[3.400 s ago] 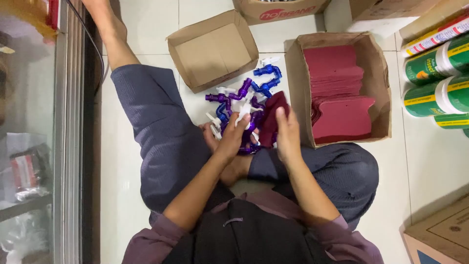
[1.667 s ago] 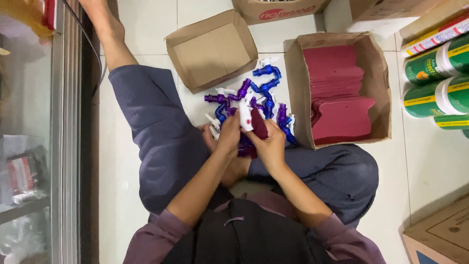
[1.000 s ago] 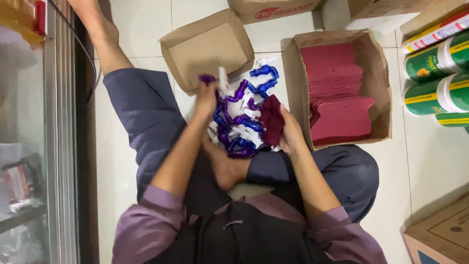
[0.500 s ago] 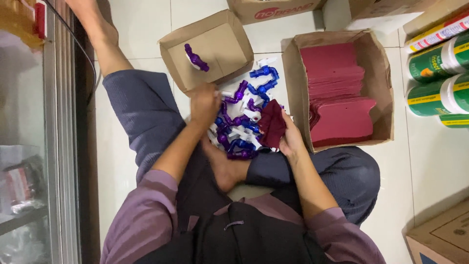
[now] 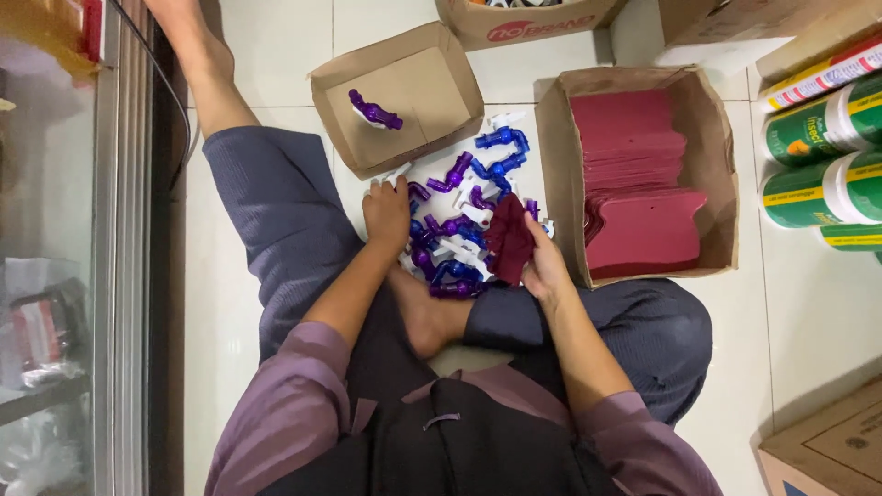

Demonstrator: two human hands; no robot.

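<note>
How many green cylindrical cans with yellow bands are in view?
3, stacked at the right edge: top green can, middle green can, and a bottom green can mostly cut off. More may be hidden.

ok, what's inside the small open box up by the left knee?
The small cardboard box holds one purple plastic piece with a white end, lying near its back wall. The rest of its floor shows bare cardboard. Nothing covers the inside; both hands are outside it.
</note>
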